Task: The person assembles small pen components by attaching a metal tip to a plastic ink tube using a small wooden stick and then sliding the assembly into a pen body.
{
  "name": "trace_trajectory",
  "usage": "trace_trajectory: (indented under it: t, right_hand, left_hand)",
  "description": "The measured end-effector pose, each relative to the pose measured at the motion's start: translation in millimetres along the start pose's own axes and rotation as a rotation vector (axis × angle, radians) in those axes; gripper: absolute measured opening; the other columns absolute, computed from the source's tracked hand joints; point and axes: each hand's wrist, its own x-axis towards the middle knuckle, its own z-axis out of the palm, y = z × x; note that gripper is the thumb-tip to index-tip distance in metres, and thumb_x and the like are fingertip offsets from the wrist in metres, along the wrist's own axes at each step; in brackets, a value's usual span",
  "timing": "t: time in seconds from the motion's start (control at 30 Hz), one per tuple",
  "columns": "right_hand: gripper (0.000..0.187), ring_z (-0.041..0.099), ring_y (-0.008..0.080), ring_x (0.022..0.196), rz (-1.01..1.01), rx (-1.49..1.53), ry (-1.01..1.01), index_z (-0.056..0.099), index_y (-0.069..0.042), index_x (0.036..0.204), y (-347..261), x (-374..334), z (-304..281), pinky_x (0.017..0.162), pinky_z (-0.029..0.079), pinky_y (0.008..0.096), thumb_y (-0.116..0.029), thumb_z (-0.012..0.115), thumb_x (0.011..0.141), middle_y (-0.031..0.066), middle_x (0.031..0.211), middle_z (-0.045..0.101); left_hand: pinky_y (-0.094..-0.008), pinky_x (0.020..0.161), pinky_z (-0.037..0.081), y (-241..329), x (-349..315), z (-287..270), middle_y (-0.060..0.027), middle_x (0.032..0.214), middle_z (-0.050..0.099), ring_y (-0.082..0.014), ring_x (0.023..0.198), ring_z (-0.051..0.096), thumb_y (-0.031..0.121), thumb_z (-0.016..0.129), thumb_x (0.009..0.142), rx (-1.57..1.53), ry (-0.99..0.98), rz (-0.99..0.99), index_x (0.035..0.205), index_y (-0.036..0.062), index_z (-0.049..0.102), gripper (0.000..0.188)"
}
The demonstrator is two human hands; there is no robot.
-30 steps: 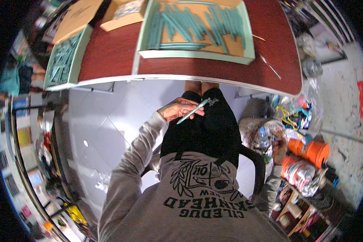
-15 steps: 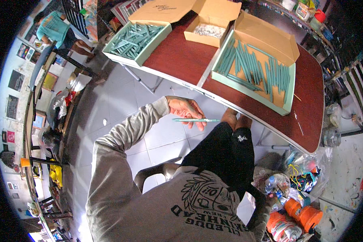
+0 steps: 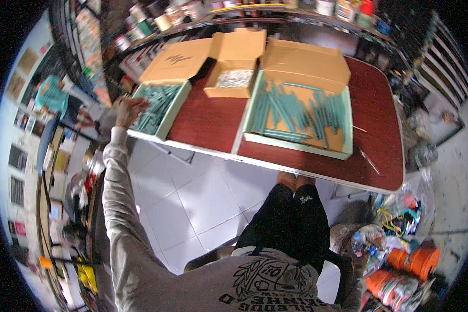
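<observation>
At the left end of the table, my left hand (image 3: 131,110) reaches over the outer edge of a box (image 3: 172,115) heaped with teal pens (image 3: 160,101). Its fingers look spread above the pens, somewhat blurred, and no pen shows in them. A second box (image 3: 296,146), farther right, holds more teal pens (image 3: 286,109), laid mostly in rows on its brown bottom. Between the two stands a small cardboard box (image 3: 226,92) with many small whitish pieces (image 3: 234,78). My right hand is out of sight; only part of that arm shows at the lower right.
The dark red folding table (image 3: 208,119) carries the boxes, with a thin pen-like tool (image 3: 370,161) near its right end. Shelves with cans (image 3: 174,15) run behind it. Bags and orange containers (image 3: 413,261) lie at the lower right. Another person (image 3: 52,96) is at the far left.
My left hand has moved from above my lap to the left box of pens. The teal pen it held is no longer visible in it. The view has shifted too.
</observation>
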Motion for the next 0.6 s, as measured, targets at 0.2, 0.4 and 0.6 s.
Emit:
trace_trajectory:
  t: [0.2, 0.4, 0.6]
  right_hand:
    - [0.042, 0.065, 0.0252, 0.095, -0.037, -0.033, -0.045, 0.054, -0.006, 0.133, 5.7, -14.9, -5.0, 0.086, 0.05, 0.0382, -0.019, 0.054, 0.093, 0.0097, 0.104, 0.071]
    - [0.045, 0.066, 0.0276, 0.098, -0.092, -0.113, -0.074, 0.055, -0.006, 0.133, 13.5, -24.2, -28.5, 0.089, 0.05, 0.04, -0.02, 0.056, 0.09, 0.0112, 0.105, 0.072]
    - [0.039, 0.066, 0.0286, 0.088, -0.266, -0.179, -0.112, 0.062, -0.007, 0.115, 28.5, -9.0, -40.3, 0.081, 0.052, 0.0401, -0.023, 0.07, 0.08, 0.0102, 0.094, 0.07]
  left_hand:
    - [-0.0404, 0.072, 0.054, -77.2, 29.5, 16.2, -0.0164, 0.089, 0.072, -0.0325, 0.078, 0.07, 0.038, 0.063, 0.089, 0.434, 0.242, -0.003, 0.1, 0.01, 0.076, 0.033]
    - [-0.0377, 0.071, 0.053, -35.2, 6.8, 59.0, -0.014, 0.095, 0.074, -0.0271, 0.078, 0.071, 0.039, 0.066, 0.089, 0.459, 0.332, -0.203, 0.11, 0.0094, 0.074, 0.038]
    - [-0.0446, 0.096, 0.048, 7.9, 17.1, 53.4, -0.0242, 0.124, 0.064, -0.0374, 0.112, 0.062, 0.034, 0.062, 0.096, 0.853, 0.454, 0.056, 0.124, 0.0032, 0.065, 0.042]
